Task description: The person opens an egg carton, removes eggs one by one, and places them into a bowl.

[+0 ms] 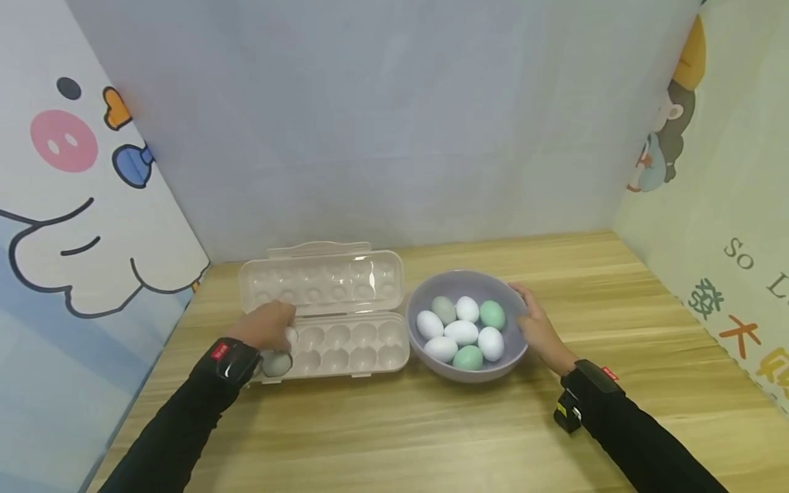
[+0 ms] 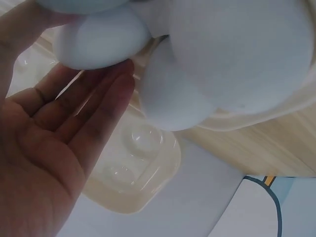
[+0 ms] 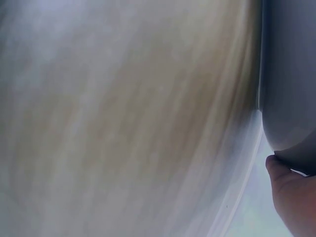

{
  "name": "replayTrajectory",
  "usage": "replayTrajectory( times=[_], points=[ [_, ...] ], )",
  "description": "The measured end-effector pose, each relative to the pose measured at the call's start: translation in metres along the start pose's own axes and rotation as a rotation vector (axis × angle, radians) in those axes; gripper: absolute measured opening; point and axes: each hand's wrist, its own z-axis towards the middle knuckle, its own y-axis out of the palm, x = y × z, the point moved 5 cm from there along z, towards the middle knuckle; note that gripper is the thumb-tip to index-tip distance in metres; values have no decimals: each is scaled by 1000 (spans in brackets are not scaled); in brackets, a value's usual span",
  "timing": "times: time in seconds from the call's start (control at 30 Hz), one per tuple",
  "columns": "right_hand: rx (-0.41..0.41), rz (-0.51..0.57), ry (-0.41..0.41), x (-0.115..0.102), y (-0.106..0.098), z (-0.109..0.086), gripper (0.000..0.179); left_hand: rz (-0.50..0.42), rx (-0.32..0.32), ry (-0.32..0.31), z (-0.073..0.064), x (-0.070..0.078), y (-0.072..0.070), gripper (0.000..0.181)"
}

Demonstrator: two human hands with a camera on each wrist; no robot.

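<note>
My left hand (image 1: 268, 327) is over the left end of the clear plastic egg carton (image 1: 351, 373). Its fingers and thumb hold a white egg (image 2: 101, 39), seen best in the left wrist view. Close by in the carton sit a grey-green egg (image 1: 277, 364) and other white eggs (image 2: 170, 91), partly hidden by the hand. On the right, my right hand (image 1: 542, 335) grips the rim of a grey-purple bowl (image 1: 425, 287), its thumb (image 3: 279, 170) against the bowl's side. White eggs (image 1: 461, 333), green eggs (image 1: 492, 314) and a grey-green egg (image 1: 444, 309) lie in the bowl.
The carton's lid (image 1: 320, 277) is folded back toward the grey backdrop (image 1: 370, 137). Carton and bowl stand side by side on the wood-grain table (image 1: 394, 431). Printed panels border the table at left (image 1: 123, 233) and right (image 1: 709, 226).
</note>
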Motion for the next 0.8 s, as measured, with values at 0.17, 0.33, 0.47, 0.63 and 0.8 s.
replayTrajectory(
  times=[0.17,0.33,0.47,0.63,0.8],
  points=[
    [7,-1,-7,-1,-1,1,65,12,23,20,-3,2,-2,26],
    [3,-4,-5,-1,-1,1,65,27,80,80,-5,6,-6,18],
    [1,-5,6,-1,-1,1,65,45,159,144,-7,13,-13,24],
    [5,1,1,-4,-1,-1,66,89,232,205,-7,18,-19,29],
    [5,8,5,-4,0,-2,66,80,230,191,-8,18,-20,32]
  ],
)
